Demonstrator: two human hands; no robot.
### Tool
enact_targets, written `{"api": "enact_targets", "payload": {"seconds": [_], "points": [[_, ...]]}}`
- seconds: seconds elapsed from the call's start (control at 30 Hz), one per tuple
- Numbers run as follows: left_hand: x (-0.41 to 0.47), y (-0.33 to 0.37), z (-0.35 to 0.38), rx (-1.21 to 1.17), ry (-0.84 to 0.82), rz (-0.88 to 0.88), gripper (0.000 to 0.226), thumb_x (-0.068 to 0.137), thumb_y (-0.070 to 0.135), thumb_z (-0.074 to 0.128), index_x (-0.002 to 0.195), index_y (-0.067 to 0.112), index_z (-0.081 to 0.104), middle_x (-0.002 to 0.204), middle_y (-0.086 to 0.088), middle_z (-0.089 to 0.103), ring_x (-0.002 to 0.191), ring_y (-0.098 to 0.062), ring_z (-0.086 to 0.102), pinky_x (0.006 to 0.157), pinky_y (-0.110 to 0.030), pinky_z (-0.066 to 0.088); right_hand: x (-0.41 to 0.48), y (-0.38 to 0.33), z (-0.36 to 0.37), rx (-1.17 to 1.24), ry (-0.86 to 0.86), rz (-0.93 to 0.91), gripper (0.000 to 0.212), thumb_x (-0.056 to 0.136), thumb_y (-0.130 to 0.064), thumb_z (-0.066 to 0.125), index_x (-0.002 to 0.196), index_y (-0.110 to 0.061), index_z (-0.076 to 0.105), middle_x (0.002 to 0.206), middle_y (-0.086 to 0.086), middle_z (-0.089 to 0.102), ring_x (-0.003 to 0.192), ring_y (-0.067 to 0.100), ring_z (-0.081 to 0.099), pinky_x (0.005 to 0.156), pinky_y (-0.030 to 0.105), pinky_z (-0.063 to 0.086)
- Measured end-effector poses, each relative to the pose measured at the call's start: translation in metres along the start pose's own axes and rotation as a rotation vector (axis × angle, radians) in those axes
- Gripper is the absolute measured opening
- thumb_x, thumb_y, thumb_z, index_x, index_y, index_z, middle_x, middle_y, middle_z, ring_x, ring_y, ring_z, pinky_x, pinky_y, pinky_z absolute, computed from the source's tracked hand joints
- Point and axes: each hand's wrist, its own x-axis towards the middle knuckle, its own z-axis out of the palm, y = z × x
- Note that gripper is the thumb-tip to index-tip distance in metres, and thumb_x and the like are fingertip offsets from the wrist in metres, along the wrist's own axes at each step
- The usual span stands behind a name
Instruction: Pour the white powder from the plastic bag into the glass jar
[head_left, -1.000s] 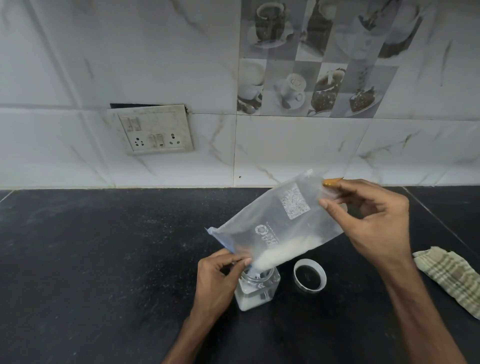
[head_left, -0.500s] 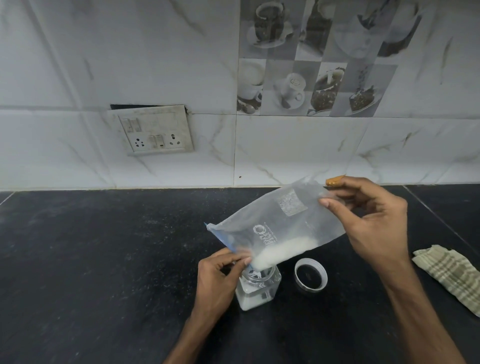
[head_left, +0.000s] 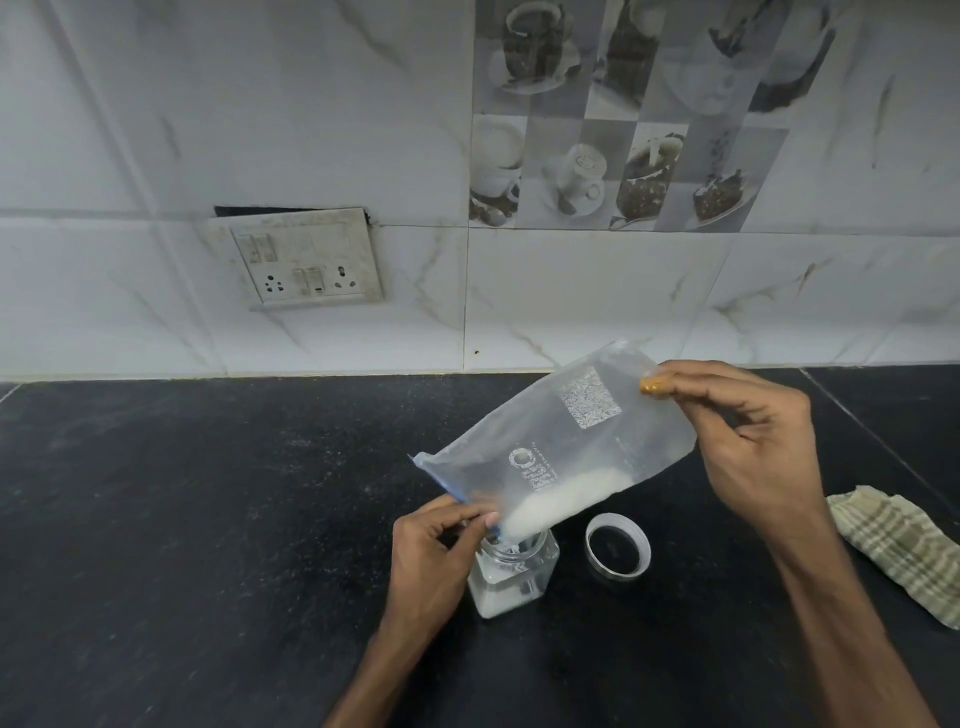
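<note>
Little has shifted: plastic bag (head_left: 561, 447) stays tilted over glass jar (head_left: 514, 577). Right hand (head_left: 748, 441) pinches raised bottom corner; left hand (head_left: 431, 551) pinches the mouth at the jar's rim. Film limp, light, slippery; grip corners. White powder (head_left: 556, 501) sits low.

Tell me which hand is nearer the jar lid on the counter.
Left. The left hand sits low beside the glass jar, just left of the lid; the right hand is raised above it, holding the bag.

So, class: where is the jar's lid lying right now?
The lid lies on the black counter, just right of the glass jar, below the tilted bag.
</note>
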Motion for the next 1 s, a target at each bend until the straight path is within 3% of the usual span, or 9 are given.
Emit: {"api": "enact_targets", "payload": {"seconds": [0.2,0.3,0.4,0.47,0.6,0.63,0.8,0.9,1.0], "points": [[-0.001,0.001,0.001,-0.007,-0.006,0.018,0.042,0.081,0.000,0.080,0.085,0.041,0.080,0.088,0.015,0.079,0.081,-0.004,0.074,0.072,-0.013,0.057,-0.002,0.001,-0.006,0.003,-0.073,0.019,0.052,0.083,0.017,0.069,0.110,-0.027,0.073,0.113,-0.009,0.075,0.110,0.013,0.070,0.097,0.029,0.055],[-0.001,-0.002,0.000,0.004,-0.008,-0.003,0.038,0.082,0.001,0.080,0.087,0.038,0.081,0.087,0.012,0.079,0.080,-0.008,0.074,0.072,-0.019,0.059,0.000,-0.003,-0.008,0.092,-0.044,0.100,0.050,0.077,-0.003,0.079,0.115,-0.033,0.068,0.115,-0.010,0.074,0.104,0.010,0.073,0.087,0.023,0.058],[-0.002,-0.003,0.000,0.017,-0.010,0.000,0.034,0.082,0.001,0.080,0.087,0.034,0.081,0.087,0.012,0.079,0.081,-0.008,0.074,0.072,-0.017,0.058,0.000,-0.008,-0.006,0.079,0.007,0.160,0.048,0.070,-0.022,0.084,0.109,-0.044,0.065,0.091,-0.006,0.079,0.084,0.008,0.076,0.078,0.018,0.058],[-0.002,-0.004,0.000,0.008,-0.012,-0.002,0.033,0.081,-0.001,0.080,0.088,0.032,0.081,0.088,0.012,0.079,0.082,-0.008,0.074,0.073,-0.014,0.057,0.000,-0.010,-0.005,0.018,-0.001,0.148,0.042,0.069,-0.034,0.084,0.105,-0.046,0.065,0.082,-0.014,0.078,0.076,0.006,0.075,0.074,0.019,0.057],[-0.001,-0.004,0.000,0.004,-0.019,-0.002,0.029,0.081,-0.001,0.080,0.089,0.028,0.082,0.089,0.011,0.079,0.082,-0.009,0.075,0.073,-0.015,0.057,-0.001,-0.008,-0.003,0.006,-0.022,0.145,0.039,0.075,-0.034,0.081,0.107,-0.046,0.061,0.084,-0.013,0.078,0.088,0.012,0.075,0.086,0.045,0.057],[-0.001,-0.004,0.000,0.006,-0.015,-0.003,0.030,0.081,-0.001,0.081,0.089,0.028,0.082,0.089,0.011,0.079,0.082,-0.010,0.075,0.073,-0.015,0.058,-0.001,-0.008,-0.003,0.031,-0.020,0.152,0.041,0.074,-0.032,0.081,0.107,-0.044,0.060,0.084,-0.011,0.079,0.085,0.013,0.075,0.085,0.046,0.057],[-0.001,-0.005,0.000,-0.009,-0.015,-0.008,0.030,0.082,-0.002,0.080,0.089,0.027,0.082,0.090,0.010,0.079,0.082,-0.008,0.075,0.074,-0.015,0.057,-0.001,-0.008,-0.001,0.078,0.011,0.179,0.042,0.068,-0.036,0.084,0.099,-0.041,0.056,0.080,-0.008,0.079,0.073,0.015,0.075,0.071,0.029,0.057],[0.000,-0.007,0.000,-0.023,-0.026,-0.001,0.027,0.082,-0.002,0.080,0.090,0.023,0.083,0.090,0.008,0.080,0.083,-0.006,0.075,0.075,-0.014,0.057,-0.001,-0.007,-0.001,0.083,0.004,0.182,0.039,0.072,-0.035,0.081,0.099,-0.042,0.053,0.083,-0.009,0.079,0.078,0.011,0.075,0.075,0.024,0.056],[-0.001,-0.008,0.000,-0.011,-0.021,-0.002,0.028,0.081,-0.002,0.080,0.090,0.025,0.082,0.091,0.011,0.079,0.083,-0.006,0.075,0.074,-0.014,0.057,-0.002,-0.005,-0.002,0.085,0.008,0.157,0.050,0.071,-0.029,0.082,0.102,-0.043,0.046,0.082,-0.005,0.078,0.076,0.013,0.074,0.076,0.021,0.056]]}}
